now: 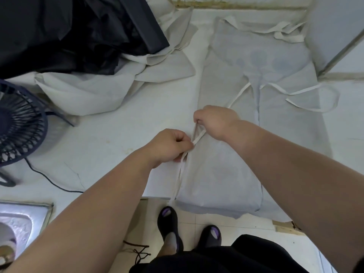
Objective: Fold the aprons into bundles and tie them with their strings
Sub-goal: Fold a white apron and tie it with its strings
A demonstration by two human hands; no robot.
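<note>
Counter (110, 146), white, running from wall to near edge; it carries all the items below.

Black cloth (69, 36), heaped at the far left, lying partly over the pale stock.

Apron (226, 174), pale, folded lengthwise into a long strip. It lies from the far wall to the near edge of the counter, with its near end hanging just past that edge. Risk, as I judge it: a hard pull on the ties could drag the strip off the edge or spring the fold open. The loose tie (307, 91) looped on its right side could also snag once I start bundling.

Spare aprons (82, 95), crumpled in a pile at the left, not yet folded.

Fan (19, 125), dark, at the left edge, its cable trailing across the counter.

Sink (23, 219), steel, lower left. It holds a round pale thing (7, 251), only partly in view; I cannot tell what it is.

Right hand (214, 121), fingers curled, pinching the upper end of a tie.

Left hand (169, 146), fingers curled, pinching the same tie lower down.

Tie (199, 135), taut between my two hands at the apron's left edge. Its tail runs down past the counter edge.
</note>
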